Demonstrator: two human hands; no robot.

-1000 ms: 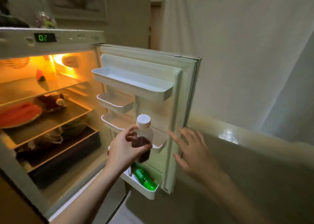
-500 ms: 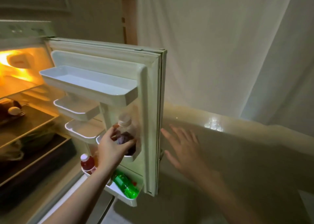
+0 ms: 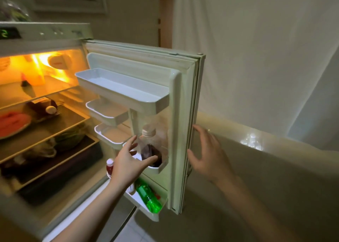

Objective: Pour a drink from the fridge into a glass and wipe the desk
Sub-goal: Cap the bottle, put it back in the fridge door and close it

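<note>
Fridge door (image 3: 185, 113): open, right hand (image 3: 207, 152) spread near its edge. Bottle (image 3: 150, 148): upright in a door shelf (image 3: 161, 165); clear plastic, pale cap, dark drink low inside. Likely light, slightly squeezable, perhaps slippery; best gripped mid-body. Left hand (image 3: 128, 161): fingers spread beside the bottle, not gripping.

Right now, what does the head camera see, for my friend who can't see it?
A left hand reaches, fingers spread, at a dark-drink bottle standing in an open fridge door's small shelf. The right hand hovers open by the door's edge. A green bottle lies in the bottom shelf.
</note>
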